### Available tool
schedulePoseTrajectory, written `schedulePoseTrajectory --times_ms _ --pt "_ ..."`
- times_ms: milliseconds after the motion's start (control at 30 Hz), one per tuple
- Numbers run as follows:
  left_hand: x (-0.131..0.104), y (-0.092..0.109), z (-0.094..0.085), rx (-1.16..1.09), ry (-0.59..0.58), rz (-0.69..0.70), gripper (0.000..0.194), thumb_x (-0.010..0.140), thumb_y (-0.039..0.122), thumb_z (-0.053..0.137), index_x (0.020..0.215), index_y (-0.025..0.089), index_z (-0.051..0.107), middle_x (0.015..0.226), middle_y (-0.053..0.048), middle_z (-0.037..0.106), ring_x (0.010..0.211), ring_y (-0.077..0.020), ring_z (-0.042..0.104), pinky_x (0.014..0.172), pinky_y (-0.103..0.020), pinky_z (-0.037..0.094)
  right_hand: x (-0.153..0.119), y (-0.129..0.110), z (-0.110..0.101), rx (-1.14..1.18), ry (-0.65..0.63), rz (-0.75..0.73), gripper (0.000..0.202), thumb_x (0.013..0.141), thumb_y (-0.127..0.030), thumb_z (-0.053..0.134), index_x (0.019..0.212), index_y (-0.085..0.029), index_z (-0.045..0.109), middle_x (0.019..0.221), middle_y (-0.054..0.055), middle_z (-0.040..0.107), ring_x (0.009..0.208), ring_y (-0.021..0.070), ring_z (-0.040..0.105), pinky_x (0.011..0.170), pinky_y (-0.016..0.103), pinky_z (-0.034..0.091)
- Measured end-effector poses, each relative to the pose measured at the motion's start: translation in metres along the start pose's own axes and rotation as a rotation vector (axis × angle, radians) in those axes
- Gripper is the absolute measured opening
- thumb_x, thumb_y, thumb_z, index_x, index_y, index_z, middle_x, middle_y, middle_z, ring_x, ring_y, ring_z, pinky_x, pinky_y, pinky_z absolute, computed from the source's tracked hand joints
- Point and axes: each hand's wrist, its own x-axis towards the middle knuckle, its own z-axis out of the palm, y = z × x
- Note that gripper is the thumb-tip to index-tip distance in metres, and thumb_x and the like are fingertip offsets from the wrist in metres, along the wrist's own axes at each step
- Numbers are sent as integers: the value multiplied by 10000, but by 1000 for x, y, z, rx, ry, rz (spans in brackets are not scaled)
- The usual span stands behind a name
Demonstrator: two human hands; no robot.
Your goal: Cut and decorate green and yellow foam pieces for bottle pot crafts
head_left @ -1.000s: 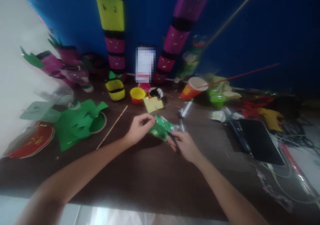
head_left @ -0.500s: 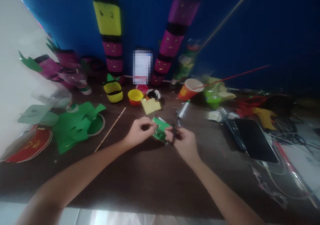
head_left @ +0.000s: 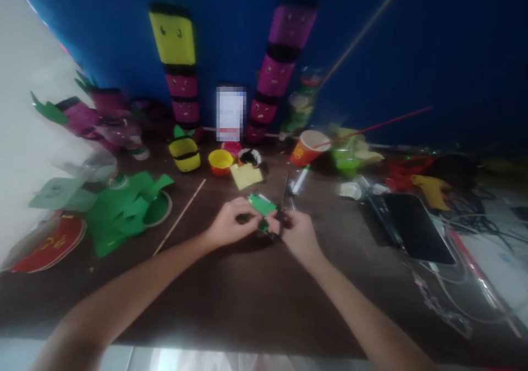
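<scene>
At the middle of the table, my left hand (head_left: 233,221) pinches the left side of a small green piece (head_left: 263,204). My right hand (head_left: 297,229) is closed close beside it at the piece's right edge, with a dark thin tool (head_left: 281,217), perhaps scissors, in its fingers. The fingertips of both hands nearly meet and cover the lower part of the green piece. Just behind lies a yellow paper (head_left: 246,176), and a white marker (head_left: 301,179) rests to the right of it.
A thin stick (head_left: 180,217) and green sheets (head_left: 119,211) lie left. Yellow cup (head_left: 220,162), yellow box (head_left: 185,154) and red paper cup (head_left: 307,148) stand behind. A black tablet (head_left: 418,228), yellow glue gun (head_left: 432,190) and cables are right. Tall purple-and-yellow figures lean on the blue wall.
The fingers of both hands have come closer together over the green piece, and more of its lower part is covered. The whole view has shifted slightly.
</scene>
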Motion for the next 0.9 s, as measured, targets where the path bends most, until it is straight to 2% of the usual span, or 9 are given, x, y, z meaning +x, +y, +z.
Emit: schedulePoseTrajectory --times_ms 133,233,400,533,600,733,900 --pt "0 2 0 97 58 -16 135 762 182 545 661 165 633 639 -10 614 631 -122 514 639 -261 415 1 0 -4 -44 34 -1 272 604 -380 687 659 -124 615 528 -5 567 479 100 510 469 207 424" --pt "0 3 0 273 103 -87 119 752 184 531 674 169 620 669 -16 607 684 -148 511 669 -291 401 5 4 -11 -114 74 -68 242 633 -354 654 693 -121 630 574 20 606 536 134 557 507 227 450" --pt "-4 6 -2 589 30 -139 133 710 230 546 795 180 635 825 -56 592 834 -216 487 708 -350 368 18 17 -25 -434 47 -156 172 647 -303 600 581 -145 612 553 29 626 573 169 601 504 223 441" --pt "-6 6 -4 669 -13 -162 172 710 230 521 840 178 621 856 -63 574 857 -227 463 706 -355 357 23 25 -30 -628 96 -177 149 650 -287 581 558 -173 607 552 28 646 575 172 622 494 213 433" --pt "-6 5 -5 659 -37 -169 179 707 221 511 848 178 613 861 -59 569 856 -224 458 706 -352 357 23 26 -32 -626 139 -193 131 649 -288 587 598 -175 631 585 38 669 593 182 638 504 219 447" --pt "-7 7 -8 699 -95 -183 194 702 238 506 862 184 600 889 -61 559 872 -233 456 705 -362 347 24 25 -35 -437 194 -218 195 674 -317 591 707 -141 670 681 72 704 649 205 664 552 247 495" --pt "-7 11 -10 760 -154 -169 235 707 318 541 898 187 579 922 -74 548 899 -253 450 728 -380 334 24 24 -35 -331 230 -231 231 670 -341 621 707 -119 673 694 77 705 664 210 666 581 263 516"
